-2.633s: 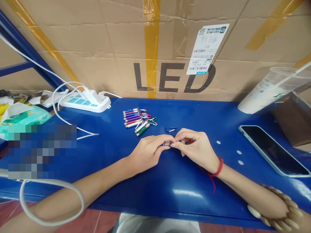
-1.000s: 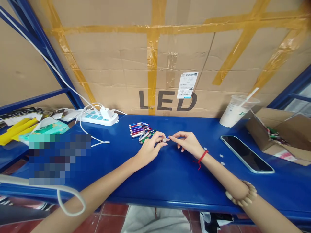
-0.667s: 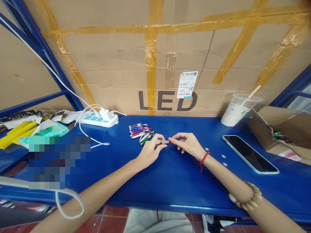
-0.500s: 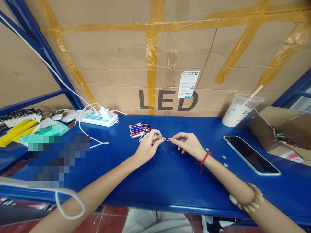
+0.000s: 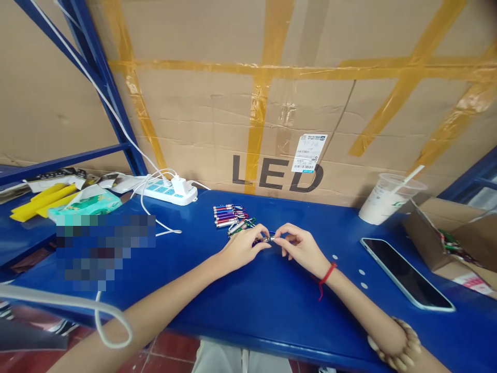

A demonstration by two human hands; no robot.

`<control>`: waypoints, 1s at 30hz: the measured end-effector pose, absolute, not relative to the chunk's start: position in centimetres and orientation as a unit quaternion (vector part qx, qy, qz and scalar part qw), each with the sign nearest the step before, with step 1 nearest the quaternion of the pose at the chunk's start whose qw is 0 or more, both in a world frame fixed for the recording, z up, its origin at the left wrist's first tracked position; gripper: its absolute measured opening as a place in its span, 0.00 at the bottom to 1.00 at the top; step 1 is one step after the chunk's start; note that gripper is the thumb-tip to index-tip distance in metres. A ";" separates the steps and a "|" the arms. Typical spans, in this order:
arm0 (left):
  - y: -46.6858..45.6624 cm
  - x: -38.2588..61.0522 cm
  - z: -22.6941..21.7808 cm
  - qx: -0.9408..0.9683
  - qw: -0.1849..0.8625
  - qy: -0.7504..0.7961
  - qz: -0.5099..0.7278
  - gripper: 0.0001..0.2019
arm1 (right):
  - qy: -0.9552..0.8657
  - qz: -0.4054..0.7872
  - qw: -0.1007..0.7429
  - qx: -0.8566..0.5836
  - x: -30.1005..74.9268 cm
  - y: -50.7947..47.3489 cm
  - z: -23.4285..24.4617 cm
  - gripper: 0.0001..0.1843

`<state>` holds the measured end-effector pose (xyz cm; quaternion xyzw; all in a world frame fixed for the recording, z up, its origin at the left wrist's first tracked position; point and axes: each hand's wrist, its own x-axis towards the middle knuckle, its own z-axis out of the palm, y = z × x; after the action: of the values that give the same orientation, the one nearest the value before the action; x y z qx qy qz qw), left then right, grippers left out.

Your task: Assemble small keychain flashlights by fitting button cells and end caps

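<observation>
My left hand (image 5: 244,248) is closed around a small keychain flashlight (image 5: 267,240), its dark blue body mostly covered by the fingers. From the other side, my right hand (image 5: 302,247) pinches the silvery end of it between thumb and fingertips. The two hands almost meet over the blue table (image 5: 248,300). Just beyond my left hand lies a row of similar keychain flashlights (image 5: 227,215) in blue, purple, red and silver, with metal clips. A green one (image 5: 248,224) lies nearest the hand, partly hidden.
A white power strip (image 5: 174,194) with cords stands at the back left, near yellow rolls (image 5: 46,202) and a green packet (image 5: 89,202). On the right are a phone (image 5: 406,274), a plastic cup with a straw (image 5: 382,202) and an open carton (image 5: 423,233). A taped cardboard box (image 5: 202,124) stands behind.
My right fingers now pinch a silvery end, where a blue part showed between the hands before. The view has tilted, so everything sits lower and slightly to the right.
</observation>
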<state>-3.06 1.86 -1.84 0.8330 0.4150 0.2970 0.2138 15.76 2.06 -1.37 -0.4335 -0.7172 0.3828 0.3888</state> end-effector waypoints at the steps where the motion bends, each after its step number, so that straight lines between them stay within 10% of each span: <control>1: 1.8 -3.0 -1.9 0.836 0.212 0.411 0.295 0.06 | -0.726 0.379 0.386 -0.425 15.7 2.0 -1.5 0.16; 30: 0.9 -2.4 -2.8 0.865 0.025 0.408 0.290 0.10 | -0.778 0.266 0.360 -0.440 17.0 2.7 -3.1 0.25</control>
<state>-2.41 0.92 -2.82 0.8652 0.4082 0.2902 0.0254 16.97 2.66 -3.13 -0.4404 -0.7782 0.2662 0.3600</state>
